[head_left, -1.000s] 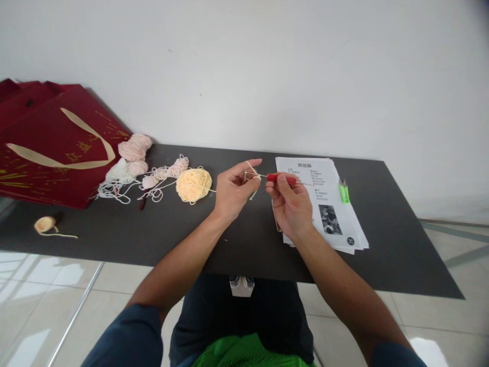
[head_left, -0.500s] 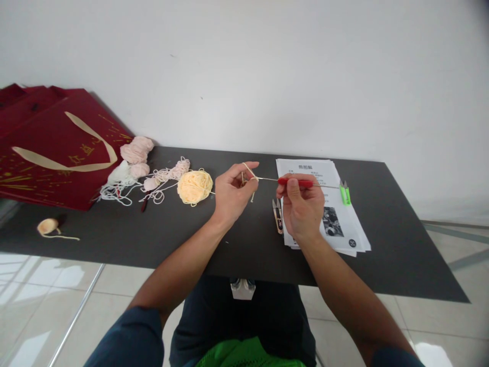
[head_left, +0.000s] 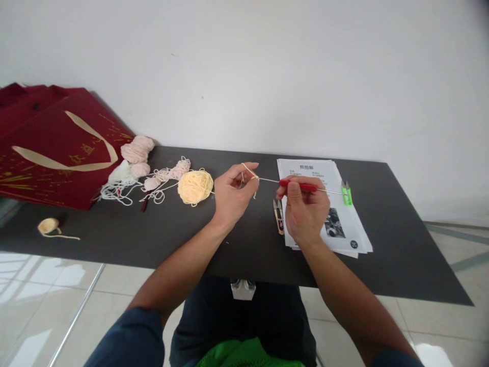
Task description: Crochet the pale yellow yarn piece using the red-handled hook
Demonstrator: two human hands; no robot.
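My left hand point(head_left: 234, 192) pinches pale yellow yarn point(head_left: 249, 169) between thumb and fingers, with a strand running over the raised index finger. A short tail of it hangs below the thumb. My right hand point(head_left: 306, 206) is closed around the red handle of a crochet hook point(head_left: 301, 186). The hook's thin metal shaft reaches left to the yarn at my left fingertips, and its other metal end sticks out to the right. Just left of my left hand lies a yellow yarn ball point(head_left: 195, 187), its strand leading toward that hand.
Printed sheets point(head_left: 346, 232) lie under my right hand, with green thread snips point(head_left: 346, 193) on them and other snips point(head_left: 278, 216) at their left edge. Leftward are pink yarn point(head_left: 137, 149), white yarn point(head_left: 121, 176), a small crocheted piece point(head_left: 48, 225) and a dark red bag point(head_left: 57, 148).
My right hand has drawn the crochet hook to the right, away from my left hand, uncovering the snips beside the sheets. My left hand has stayed nearly in place with the yarn.
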